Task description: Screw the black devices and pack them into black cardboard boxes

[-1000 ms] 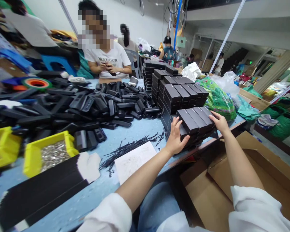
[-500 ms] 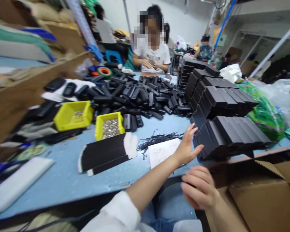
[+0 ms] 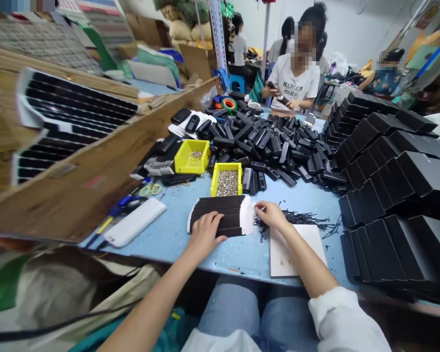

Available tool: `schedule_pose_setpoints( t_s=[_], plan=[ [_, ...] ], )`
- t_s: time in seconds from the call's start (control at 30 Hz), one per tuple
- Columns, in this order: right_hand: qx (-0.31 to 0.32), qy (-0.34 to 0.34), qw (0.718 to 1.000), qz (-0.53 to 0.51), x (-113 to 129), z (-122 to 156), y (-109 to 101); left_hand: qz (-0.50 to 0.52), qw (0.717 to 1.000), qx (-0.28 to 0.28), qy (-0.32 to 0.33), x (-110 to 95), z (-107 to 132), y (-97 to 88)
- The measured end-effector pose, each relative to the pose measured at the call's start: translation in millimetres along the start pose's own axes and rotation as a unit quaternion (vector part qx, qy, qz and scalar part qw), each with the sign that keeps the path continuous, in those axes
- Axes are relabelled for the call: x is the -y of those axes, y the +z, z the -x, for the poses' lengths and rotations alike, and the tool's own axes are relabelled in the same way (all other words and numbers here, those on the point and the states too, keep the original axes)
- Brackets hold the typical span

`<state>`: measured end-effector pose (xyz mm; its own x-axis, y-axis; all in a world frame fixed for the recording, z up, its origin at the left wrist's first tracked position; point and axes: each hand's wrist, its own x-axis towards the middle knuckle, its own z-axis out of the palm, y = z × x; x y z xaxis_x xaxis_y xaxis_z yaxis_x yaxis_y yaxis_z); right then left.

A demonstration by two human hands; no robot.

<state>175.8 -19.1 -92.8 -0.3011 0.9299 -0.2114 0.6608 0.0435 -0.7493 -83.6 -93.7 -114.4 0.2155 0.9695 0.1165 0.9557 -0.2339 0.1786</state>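
A fanned stack of flat black strips with white ends [image 3: 229, 222] lies on the blue table in front of me. My left hand [image 3: 205, 230] rests on the left part of this stack, palm down with its fingers stretched out. At the right side, my right hand [image 3: 269, 214] has thumb and fingertips pinched together at the white end of a strip. Just beyond the right hand is a loose pile of thin black sticks [image 3: 308, 219]. Under my right forearm lies a white pad [image 3: 284, 254].
Two yellow bins [image 3: 191, 156] with small metal parts stand behind the strips. A heap of black plastic casings [image 3: 275, 142] spreads farther back. Stacked black boxes [image 3: 381, 249] line the right side. A white slab [image 3: 135, 222] and scissors lie left. A person [image 3: 293, 80] sits opposite.
My view has turned left. Both hands, earlier apart near the black boxes, are now at the strips: the left lies on them, the right pinches their white end.
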Motion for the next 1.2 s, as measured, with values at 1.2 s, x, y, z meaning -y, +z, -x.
schedule_pose_setpoints(
  t_s=[1.2],
  plan=[
    [-0.04,-0.158,0.965,-0.208,12,133,25,0.431,0.89,0.145,0.036,-121,44,-63.9]
  ],
)
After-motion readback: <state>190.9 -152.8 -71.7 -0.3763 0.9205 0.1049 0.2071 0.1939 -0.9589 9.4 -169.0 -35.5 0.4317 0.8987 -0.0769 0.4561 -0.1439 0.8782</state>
